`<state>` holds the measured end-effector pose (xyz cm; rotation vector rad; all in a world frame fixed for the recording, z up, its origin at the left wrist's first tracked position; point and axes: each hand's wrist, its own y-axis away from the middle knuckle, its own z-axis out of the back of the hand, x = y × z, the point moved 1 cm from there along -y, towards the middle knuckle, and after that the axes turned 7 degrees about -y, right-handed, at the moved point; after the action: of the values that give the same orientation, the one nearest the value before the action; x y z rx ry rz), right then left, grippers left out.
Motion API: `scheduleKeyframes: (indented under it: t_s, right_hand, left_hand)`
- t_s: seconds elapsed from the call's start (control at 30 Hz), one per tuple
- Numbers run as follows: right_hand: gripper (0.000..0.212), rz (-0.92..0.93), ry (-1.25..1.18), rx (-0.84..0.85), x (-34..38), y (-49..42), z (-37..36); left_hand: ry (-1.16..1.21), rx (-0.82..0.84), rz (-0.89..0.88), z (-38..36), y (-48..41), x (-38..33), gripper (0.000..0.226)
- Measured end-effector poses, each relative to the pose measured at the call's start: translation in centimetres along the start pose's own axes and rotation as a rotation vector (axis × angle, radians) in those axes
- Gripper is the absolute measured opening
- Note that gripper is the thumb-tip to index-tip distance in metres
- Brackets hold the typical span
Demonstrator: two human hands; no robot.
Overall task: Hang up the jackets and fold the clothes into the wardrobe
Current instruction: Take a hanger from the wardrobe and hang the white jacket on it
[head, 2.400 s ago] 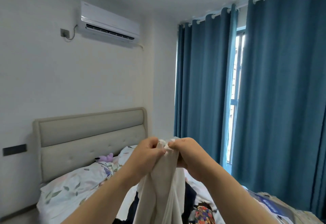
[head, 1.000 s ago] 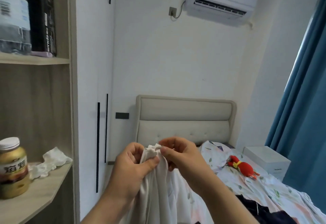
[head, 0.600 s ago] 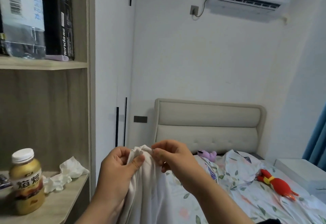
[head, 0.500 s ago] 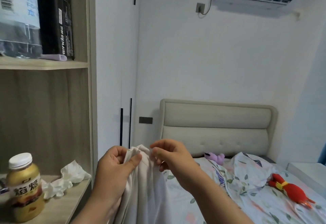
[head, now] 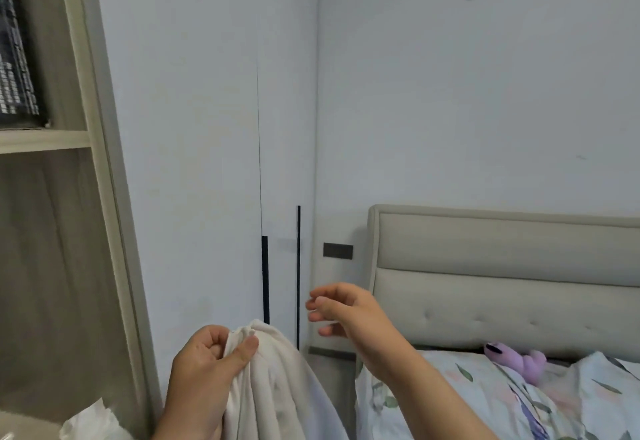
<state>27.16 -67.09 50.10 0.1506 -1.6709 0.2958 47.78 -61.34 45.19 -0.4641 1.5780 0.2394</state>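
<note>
Garment, 1 white, in L hand grip; R hand free.

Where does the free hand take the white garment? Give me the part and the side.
The best grip is probably the bunched top of the white garment, just right of the thumb of the left hand, coming from the right. The left hand pinches that gathered top while the rest hangs in loose folds, and the right hand hovers open on that side.
</note>
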Motion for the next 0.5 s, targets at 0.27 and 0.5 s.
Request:
scheduleKeyframes:
  t_s: [0.27,0.5]
  right_hand:
    - [0.015,-0.046,-0.059,0.015,-1.7,-9.0,1.7]
    - [0.015,-0.085,-0.036,-0.021,-4.6,-15.8,2.2]
  left_hand:
    - [0.033,-0.076,-0.012,-3.3,-5.2,0.5,0.038]
    - [-0.069,-0.149,-0.074,-5.7,-11.5,3.2,0.033]
